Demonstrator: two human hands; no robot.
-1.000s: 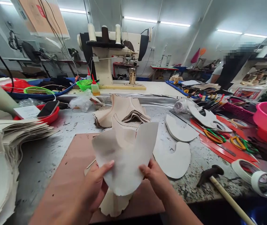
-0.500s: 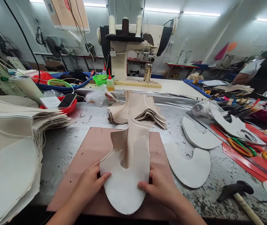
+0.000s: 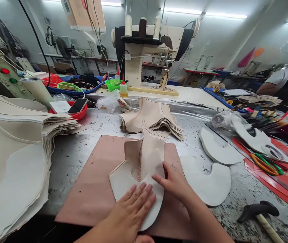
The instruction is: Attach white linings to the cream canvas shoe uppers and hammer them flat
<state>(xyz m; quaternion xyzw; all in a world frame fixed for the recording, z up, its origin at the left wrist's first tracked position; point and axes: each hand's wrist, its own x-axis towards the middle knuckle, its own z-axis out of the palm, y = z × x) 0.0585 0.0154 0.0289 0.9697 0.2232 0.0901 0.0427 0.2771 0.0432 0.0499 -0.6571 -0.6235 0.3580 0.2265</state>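
While our left hand (image 3: 135, 211) lay flat and ungripping on the white piece (image 3: 152, 213), our right hand (image 3: 175, 182) set its thumb near the edge; we could not tell whether its fingers gripped underneath. That piece sat over the beige upper (image 3: 147, 155) on the brown mat (image 3: 89, 189) before us. Laying seemed done, smoothing under way, and the spare pieces (image 3: 217, 189) at right lay unused. Ours looked matte and even, round at the near end, its U-shaped notch framing the stitched seam (image 3: 139, 165).
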